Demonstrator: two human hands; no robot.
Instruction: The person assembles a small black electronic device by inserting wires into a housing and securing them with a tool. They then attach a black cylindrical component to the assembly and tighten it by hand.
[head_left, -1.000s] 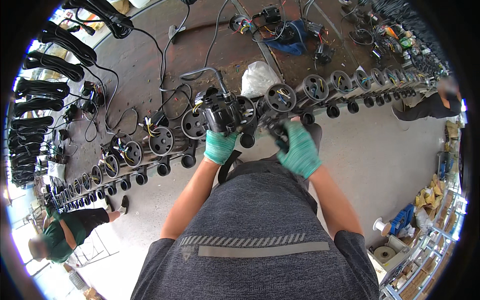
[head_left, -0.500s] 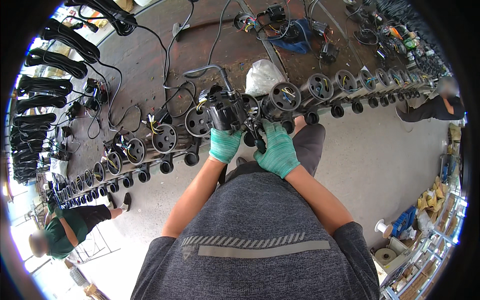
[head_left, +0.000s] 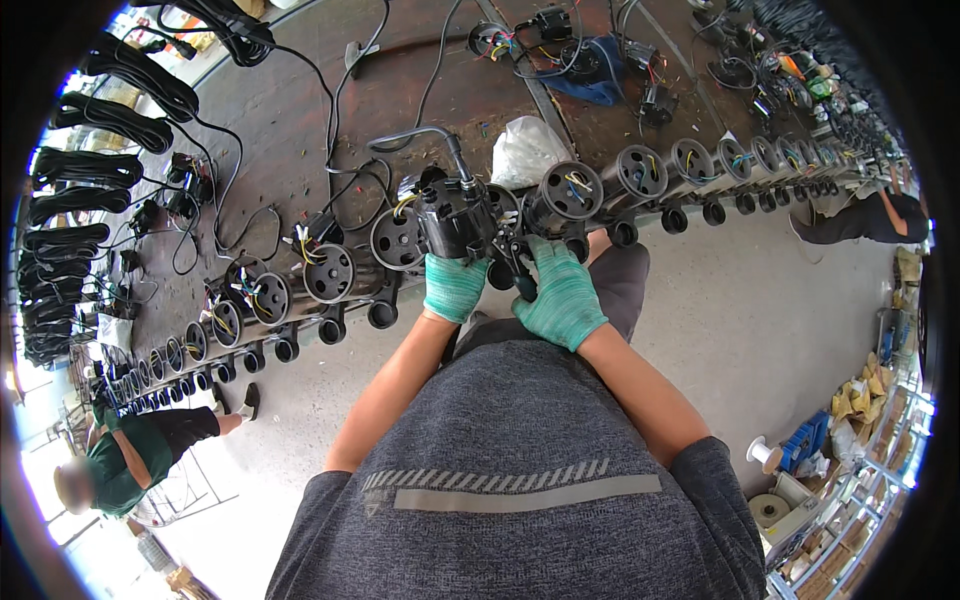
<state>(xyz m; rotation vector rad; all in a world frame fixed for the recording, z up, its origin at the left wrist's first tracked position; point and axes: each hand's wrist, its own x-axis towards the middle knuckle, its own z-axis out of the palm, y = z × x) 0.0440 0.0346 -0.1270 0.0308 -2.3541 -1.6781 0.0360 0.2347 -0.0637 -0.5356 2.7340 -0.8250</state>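
Observation:
Both my hands wear green knit gloves and meet at the front edge of the workbench. My left hand is wrapped round the lower end of a black cylindrical housing, with a bent black cable rising from its far end. My right hand is closed by a black lever-like part, which sticks out to the right of the housing. Its fingertips are partly hidden behind that part. Just left of the housing stands an open motor tube; to the right is another tube with loose wires in its end.
Rows of black motor tubes line the bench edge on both sides. Coiled black cables hang at the left, and a white plastic bag lies on the bench. One person stands at lower left, another at far right.
The housing and both hands have shifted very slightly, the right hand a little down and to the right. The grip looks the same.

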